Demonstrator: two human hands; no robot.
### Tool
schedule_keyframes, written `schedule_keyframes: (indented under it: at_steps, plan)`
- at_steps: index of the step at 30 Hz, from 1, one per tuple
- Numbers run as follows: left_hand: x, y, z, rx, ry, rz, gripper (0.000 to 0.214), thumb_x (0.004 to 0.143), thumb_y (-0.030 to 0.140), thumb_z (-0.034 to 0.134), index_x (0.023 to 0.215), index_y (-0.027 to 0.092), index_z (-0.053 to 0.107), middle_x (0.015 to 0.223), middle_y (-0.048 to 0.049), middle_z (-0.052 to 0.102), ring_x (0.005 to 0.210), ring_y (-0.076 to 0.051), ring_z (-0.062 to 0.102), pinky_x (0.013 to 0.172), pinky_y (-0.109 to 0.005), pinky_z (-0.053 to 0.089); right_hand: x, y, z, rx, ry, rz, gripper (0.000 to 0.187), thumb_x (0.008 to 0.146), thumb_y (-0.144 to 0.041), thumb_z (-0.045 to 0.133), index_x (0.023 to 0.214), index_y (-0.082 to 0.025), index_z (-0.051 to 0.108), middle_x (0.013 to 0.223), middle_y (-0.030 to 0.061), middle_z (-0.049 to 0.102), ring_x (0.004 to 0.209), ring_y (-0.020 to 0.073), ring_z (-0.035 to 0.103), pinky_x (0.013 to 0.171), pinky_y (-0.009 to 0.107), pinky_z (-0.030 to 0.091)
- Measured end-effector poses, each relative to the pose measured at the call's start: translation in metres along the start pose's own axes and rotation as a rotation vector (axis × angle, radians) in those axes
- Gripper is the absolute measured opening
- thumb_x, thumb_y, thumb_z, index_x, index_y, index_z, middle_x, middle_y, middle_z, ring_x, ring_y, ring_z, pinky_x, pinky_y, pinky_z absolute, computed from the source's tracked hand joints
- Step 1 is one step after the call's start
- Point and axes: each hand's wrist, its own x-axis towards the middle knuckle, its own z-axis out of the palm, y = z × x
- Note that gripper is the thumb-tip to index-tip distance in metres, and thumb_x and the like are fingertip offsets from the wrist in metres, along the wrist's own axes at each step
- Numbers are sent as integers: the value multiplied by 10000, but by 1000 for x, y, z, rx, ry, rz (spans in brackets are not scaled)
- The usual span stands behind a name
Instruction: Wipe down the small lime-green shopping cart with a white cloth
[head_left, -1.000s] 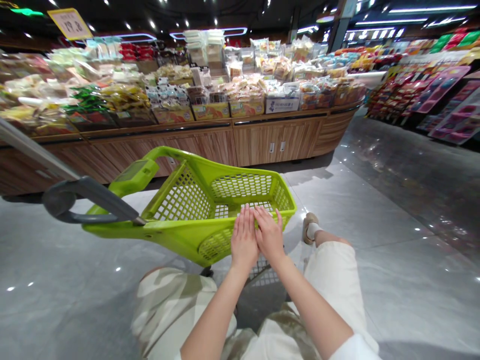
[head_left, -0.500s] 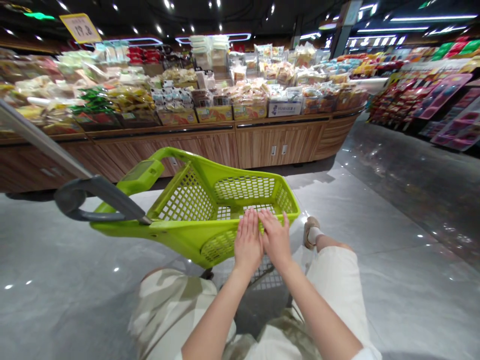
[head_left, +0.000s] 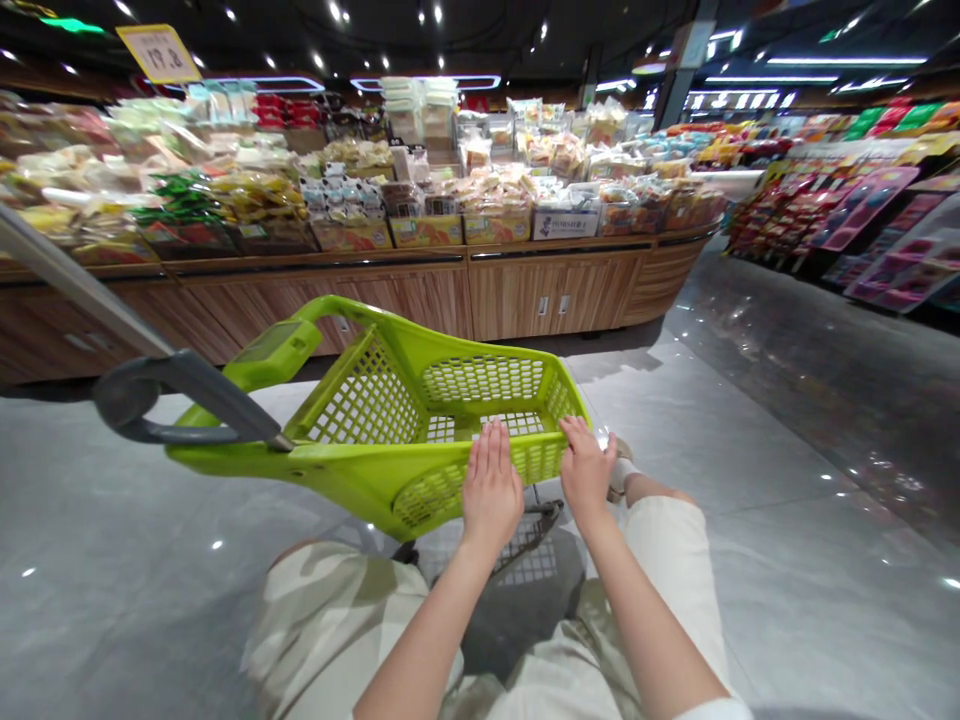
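A lime-green plastic shopping cart (head_left: 352,465) with lattice walls stands sideways before me, its basket's lattice floor showing. My left hand (head_left: 493,490) lies flat against the near side of the basket, fingers straight and held together over the rim. To the right, my right hand (head_left: 587,465) rests at the rim near the basket's narrow end, fingers slightly bent and thumb apart. Neither hand has an object in it. A grey looped plastic grip (head_left: 187,395) with a pale pole sits by the cart's handle end on the left.
Behind the cart runs a wooden display counter (head_left: 555,290) heaped with packaged foods (head_left: 495,190). A yellow price sign (head_left: 159,53) stands above it at left. More racks of goods (head_left: 787,215) are at right. My legs and shoe flank the cart on the grey tiled floor (head_left: 787,560).
My right hand has moved right along the rim, away from my left hand, toward the basket's end. My left hand stays on the rim. The cart appears slightly further left in view.
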Motion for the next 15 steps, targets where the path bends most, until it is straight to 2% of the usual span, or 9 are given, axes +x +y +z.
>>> schedule_keyframes:
  at_steps: [4,7,9,11,13,15]
  plan:
    - [-1,-1,2,39,-7,4,653,935,180,365,1542,66,153,1608,-129,260,1506,-234,163,1219,-429,244,-12,-60,11,33,-114,-178,532,827,-49,390,1295,-200,592,1349,76,620,1316,217,510,1188,511,145]
    - [-2,-3,2,59,-13,11,651,937,190,372,1543,76,162,1605,-131,264,1505,-238,164,1215,-434,255,-15,-69,8,67,-188,-283,563,839,-62,404,1366,-214,531,1403,68,575,1347,188,476,1199,479,128]
    - [-2,-4,1,48,-16,8,660,932,177,363,1547,81,141,1604,-132,267,1502,-234,180,1213,-434,258,-12,-51,1,66,-213,-330,586,839,-56,401,1382,-243,513,1399,57,580,1343,177,481,1202,500,94]
    - [-2,-5,-1,28,-12,7,674,929,163,351,1552,91,106,1602,-130,274,1497,-229,201,1211,-433,259,-6,-21,-7,46,-191,-312,587,840,-53,392,1370,-268,524,1375,53,601,1322,180,506,1193,540,87]
    - [-2,-4,-2,10,-4,10,687,928,157,344,1557,104,72,1602,-123,278,1494,-227,215,1209,-432,261,0,12,-13,40,-133,-221,557,844,-67,383,1325,-281,564,1342,53,627,1297,196,533,1171,583,121]
    - [-1,-2,-2,-5,-1,9,696,926,156,341,1558,107,53,1604,-120,275,1493,-231,219,1209,-433,261,5,34,-15,59,-86,-96,512,851,-90,369,1260,-279,613,1316,60,645,1271,215,557,1143,621,163]
